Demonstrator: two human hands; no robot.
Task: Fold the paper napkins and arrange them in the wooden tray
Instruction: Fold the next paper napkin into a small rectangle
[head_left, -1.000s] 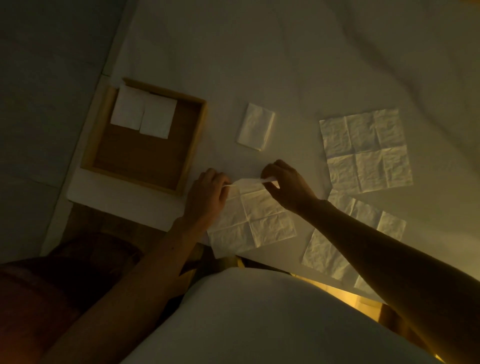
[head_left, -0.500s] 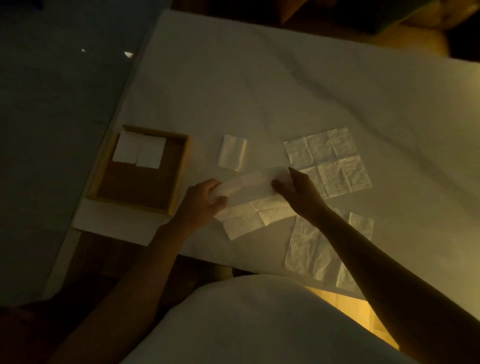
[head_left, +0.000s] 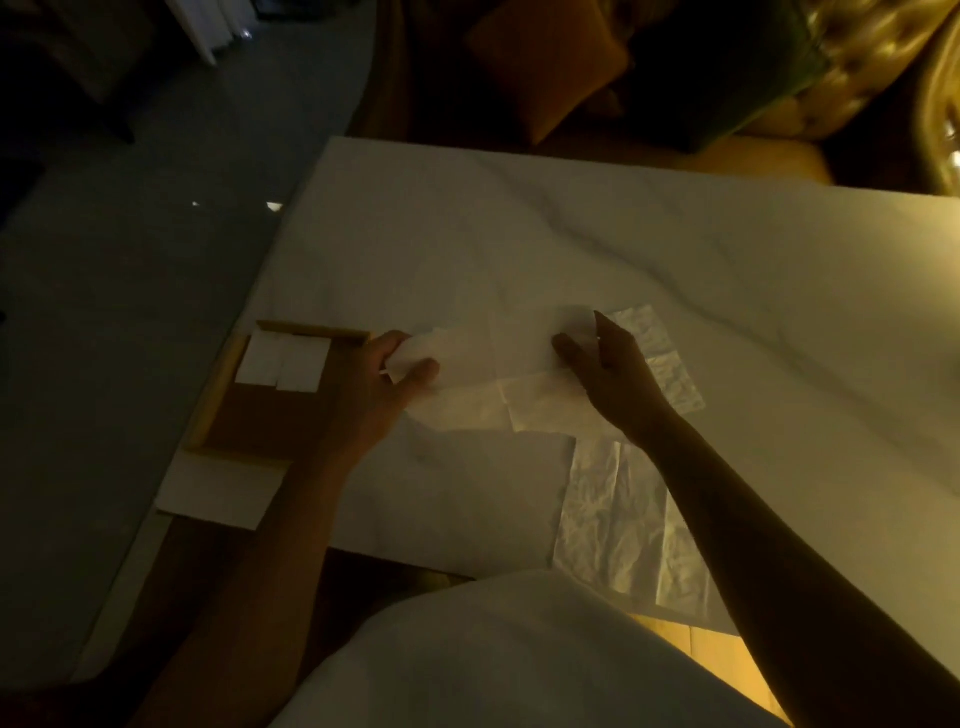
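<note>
A: Your left hand (head_left: 387, 384) is in front of the right side of the wooden tray (head_left: 208, 410). Two folded napkins (head_left: 283, 364) lie side by side in the tray's far-left corner. I'd call those done.

B: That hand pinches the left end of the napkin (head_left: 493, 358) you hold raised over the bench (head_left: 519, 249), thumb and fingers closed on it.

A: Your right hand (head_left: 608, 369) pinches the other end. The sheet spans between your hands, and it looks mid-fold, not yet creased.

B: Further right, one open napkin (head_left: 670, 374) lies flat on the bench, partly behind your right hand. Another open sheet (head_left: 613, 519) lies at the near edge, partly under your forearm.

A: So, as far as I can see, you have this fold to finish and two flat ones to fold, all three to go in the tray. Most of the tray floor is bare, so I judge you under halfway.
</note>
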